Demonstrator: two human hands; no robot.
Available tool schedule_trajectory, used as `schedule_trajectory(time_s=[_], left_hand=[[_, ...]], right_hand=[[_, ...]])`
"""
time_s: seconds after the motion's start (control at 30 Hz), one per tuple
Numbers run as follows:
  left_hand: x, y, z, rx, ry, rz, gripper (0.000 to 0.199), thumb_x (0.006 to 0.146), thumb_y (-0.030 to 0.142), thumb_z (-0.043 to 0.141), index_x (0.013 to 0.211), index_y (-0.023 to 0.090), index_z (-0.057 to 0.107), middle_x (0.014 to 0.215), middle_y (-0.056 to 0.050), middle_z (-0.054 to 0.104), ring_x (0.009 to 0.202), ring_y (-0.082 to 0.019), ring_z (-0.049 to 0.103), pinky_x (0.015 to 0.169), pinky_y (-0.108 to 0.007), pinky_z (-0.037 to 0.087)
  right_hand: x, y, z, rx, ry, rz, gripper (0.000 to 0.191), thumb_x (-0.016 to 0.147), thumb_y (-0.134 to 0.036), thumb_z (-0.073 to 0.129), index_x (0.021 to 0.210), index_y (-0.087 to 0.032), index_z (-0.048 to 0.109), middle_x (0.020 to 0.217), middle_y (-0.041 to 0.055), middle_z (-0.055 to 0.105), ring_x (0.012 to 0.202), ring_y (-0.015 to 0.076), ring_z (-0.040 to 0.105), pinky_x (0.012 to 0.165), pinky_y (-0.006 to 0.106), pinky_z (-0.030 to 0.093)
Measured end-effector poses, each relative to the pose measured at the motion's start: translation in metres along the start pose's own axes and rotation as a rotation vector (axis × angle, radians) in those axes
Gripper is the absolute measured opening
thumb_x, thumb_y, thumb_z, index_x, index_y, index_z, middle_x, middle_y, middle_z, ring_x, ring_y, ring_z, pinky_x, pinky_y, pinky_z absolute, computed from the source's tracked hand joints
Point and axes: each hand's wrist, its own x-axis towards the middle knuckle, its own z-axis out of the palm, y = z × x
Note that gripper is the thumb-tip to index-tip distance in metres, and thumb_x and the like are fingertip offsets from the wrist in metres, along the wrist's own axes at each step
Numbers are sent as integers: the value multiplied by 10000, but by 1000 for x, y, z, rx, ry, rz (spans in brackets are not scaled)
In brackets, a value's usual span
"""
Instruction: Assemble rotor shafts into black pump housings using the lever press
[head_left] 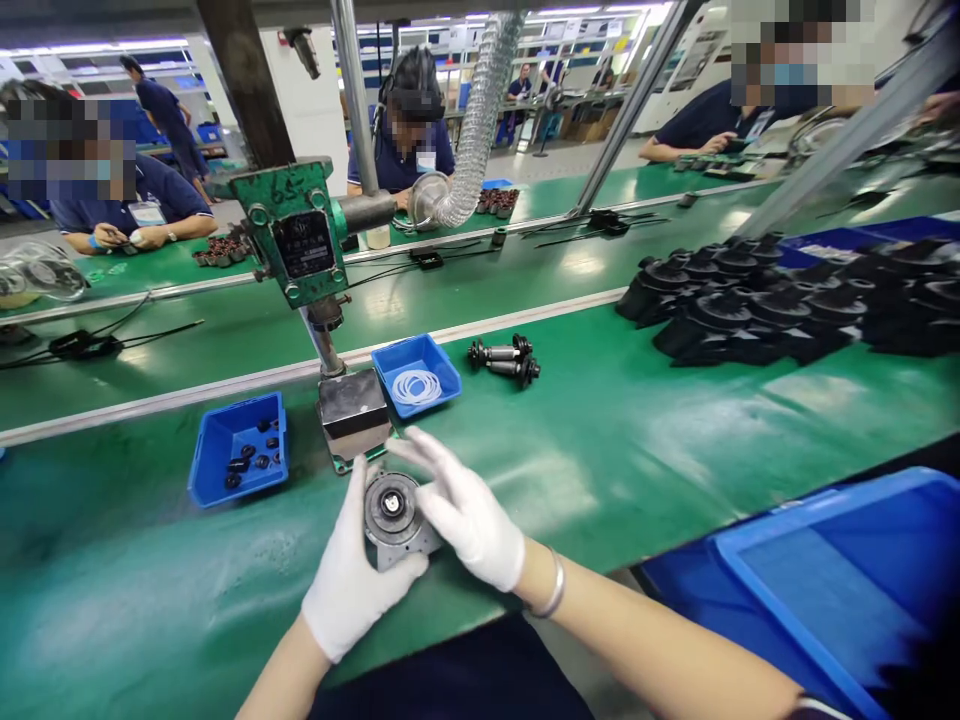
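Note:
A grey round metal housing (405, 551) with a flat flange, a dark ring and a small white centre lies before me at the green bench's near side. Wrapped round its left and lower edge is my left hand (352, 570), in a white glove. My right hand (469, 520), gloved too, is at the housing's right side with its fingers stretched out and apart; whether its fingertips press on the housing I cannot tell. Just beyond both hands stands the steel block (354, 405) at the base of a green hand press (289, 235).
Left of the press is a blue bin (236, 490) of small black parts; behind it, another blue bin (427, 408) holds white rings. Shafts with black ends (502, 355) lie farther right, near black moulded parts (750, 310). A large blue crate (780, 515) sits lower right. Co-workers sit opposite.

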Motion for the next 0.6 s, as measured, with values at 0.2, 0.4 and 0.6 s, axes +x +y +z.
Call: schedule_trajectory(time_s=[0.2,0.4,0.6], left_hand=[[9,-10,13,-29,26,-4,1041,757,354,728,1538,242,48,1545,-147,326,1410,-320,353,1178,-514,244],[5,-11,9,75,19,7,1016,799,421,686,1538,232,15,1546,-161,322,1419,-306,343,1160,-501,284],[6,0,-14,266,-57,74,922,841,465,612,1540,241,54,1511,-159,394,1371,-311,425,1094,-485,410]], right_hand=[[-13,12,-17,91,351,84,442,1002,-379,379,644,-210,576,566,20,585,746,207,660,889,407,530],[-3,7,-4,10,108,57,410,924,-501,467,1136,-169,579,985,101,686,1029,234,628,967,395,492],[5,19,-37,-158,327,370,507,1019,-387,240,799,-168,641,469,5,519,600,188,633,739,321,544]])
